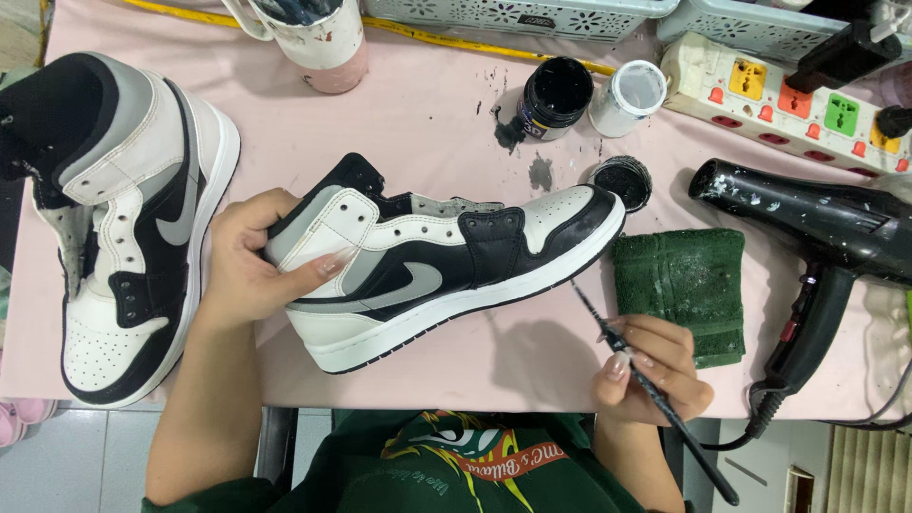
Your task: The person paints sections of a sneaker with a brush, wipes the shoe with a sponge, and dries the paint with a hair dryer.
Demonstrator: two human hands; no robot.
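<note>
My left hand (252,261) grips the heel of a black, white and grey high-top sneaker (446,261), holding it on its side above the pink table (418,114) with the toe pointing right. My right hand (651,366) pinches a thin black paintbrush (655,389); its tip hovers just below the sneaker's toe sole. An open jar of black paint (554,95) stands behind the shoe, with its black lid (623,180) lying near the toe.
A matching sneaker (128,218) lies at the left. A folded green towel (686,285), a black hair dryer (817,228), a power strip (788,104), a small white jar (629,95), a paint-stained mug (318,33) and plastic baskets (513,14) surround the workspace.
</note>
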